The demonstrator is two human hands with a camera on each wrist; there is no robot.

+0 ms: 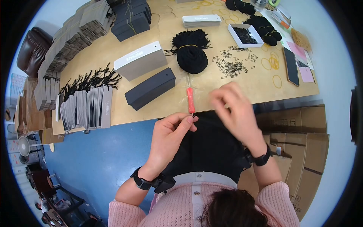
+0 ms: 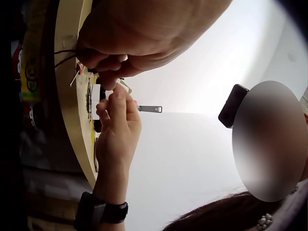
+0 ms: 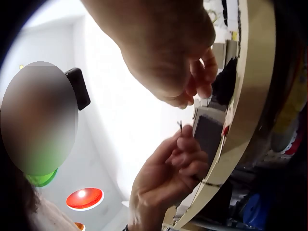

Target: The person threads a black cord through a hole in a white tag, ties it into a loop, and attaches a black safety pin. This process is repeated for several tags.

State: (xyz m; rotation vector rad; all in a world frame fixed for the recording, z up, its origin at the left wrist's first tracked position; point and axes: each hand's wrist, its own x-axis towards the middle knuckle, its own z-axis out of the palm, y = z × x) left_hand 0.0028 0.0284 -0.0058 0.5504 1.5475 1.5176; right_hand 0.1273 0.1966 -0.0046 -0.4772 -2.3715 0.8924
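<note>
The left hand pinches a thin black cord between thumb and fingers at the table's front edge; the cord's tip sticks up from those fingertips in the right wrist view. Just beyond them lies a red-handled tool with a thin metal shaft. Blurred in the head view, the right hand hangs to the right of the left hand, thumb and fingers apart and loosely bent, with nothing visible between them. Small dark metal pins lie scattered beyond it, beside a white box of dark pieces.
A black cord bundle lies mid-table, near white and dark card stacks. Corded tags stand at the left. A phone and rubber bands lie at the right; cardboard boxes stand below.
</note>
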